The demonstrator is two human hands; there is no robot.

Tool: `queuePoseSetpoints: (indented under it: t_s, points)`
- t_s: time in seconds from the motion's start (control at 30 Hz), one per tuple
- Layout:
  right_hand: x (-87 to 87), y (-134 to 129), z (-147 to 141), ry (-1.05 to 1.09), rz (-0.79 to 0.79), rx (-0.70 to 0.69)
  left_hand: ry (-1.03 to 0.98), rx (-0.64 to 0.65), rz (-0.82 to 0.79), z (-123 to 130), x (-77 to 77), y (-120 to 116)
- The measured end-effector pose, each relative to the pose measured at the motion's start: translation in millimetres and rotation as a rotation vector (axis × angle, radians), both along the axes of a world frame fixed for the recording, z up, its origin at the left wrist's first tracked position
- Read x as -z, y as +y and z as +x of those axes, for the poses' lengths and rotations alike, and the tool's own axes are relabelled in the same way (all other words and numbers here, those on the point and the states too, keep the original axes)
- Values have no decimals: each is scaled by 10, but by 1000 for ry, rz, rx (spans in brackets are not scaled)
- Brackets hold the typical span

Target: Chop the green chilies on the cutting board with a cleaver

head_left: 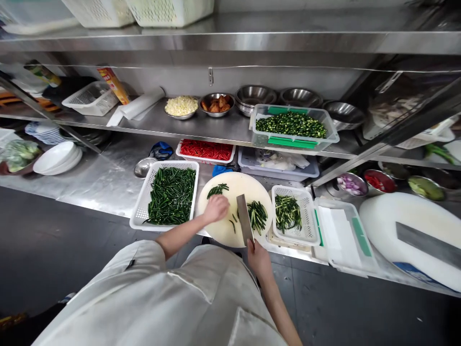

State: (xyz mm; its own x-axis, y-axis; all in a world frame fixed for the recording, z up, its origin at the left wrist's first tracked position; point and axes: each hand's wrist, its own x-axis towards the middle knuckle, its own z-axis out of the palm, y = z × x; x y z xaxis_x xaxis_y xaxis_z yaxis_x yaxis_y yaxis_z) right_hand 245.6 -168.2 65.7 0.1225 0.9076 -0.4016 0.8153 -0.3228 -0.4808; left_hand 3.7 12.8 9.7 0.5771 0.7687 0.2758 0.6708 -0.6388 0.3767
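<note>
My right hand (258, 258) grips the handle of a cleaver (245, 218), its broad blade lying across the round white cutting board (212, 234). To the right of the blade is a heap of cut green chillies (257, 216). On the board's left side my left hand (216, 208) is closed with curled fingers, right beside a small bunch of green chillies (217, 190); what its fingers hold, if anything, is hidden. A few loose pieces lie between hand and blade. Left of the board stands a white basket (135, 217) full of long green chillies (173, 194).
At the board's right, a white basket (310, 222) holds cut green pieces, with a clear lidless tub (344, 240) beyond. Behind are a basket of red chillies (206, 150) and a steel shelf (216, 129) bearing a tub of chopped greens (291, 125). Another cleaver (428, 243) lies far right.
</note>
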Motion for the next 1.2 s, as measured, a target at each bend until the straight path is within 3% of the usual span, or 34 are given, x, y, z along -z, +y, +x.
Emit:
queuePoseSetpoints:
  t_s: [0.07,0.1,0.17,0.27,0.37,0.5,0.6,0.73,0.97,1.07,1.2]
  points:
    - [6,-229,62,32,-24,-27,7,-313,-6,-14,-13,287]
    - [12,-322,81,52,-47,-56,19,-397,-32,4,4,410]
    - [29,-430,89,85,-92,-107,52,-423,-97,63,72,597]
    - [59,-393,63,105,-112,-93,62,-333,-128,87,187,743]
    - [63,-233,63,93,-85,-15,54,-178,-89,-75,236,812]
    - [12,-60,121,9,-49,59,110,65,-15,-381,151,905]
    - [-28,-29,143,-50,-66,68,149,179,67,-457,20,937]
    - [-31,-103,113,-85,-83,29,132,212,98,-284,-30,693]
    - [-53,-317,34,-112,-123,1,-7,354,-68,291,329,-318]
    - [-136,-382,2,-112,-149,-27,-28,419,-124,338,363,-448]
    - [-242,-405,0,-101,-190,-30,9,509,-112,305,312,-413]
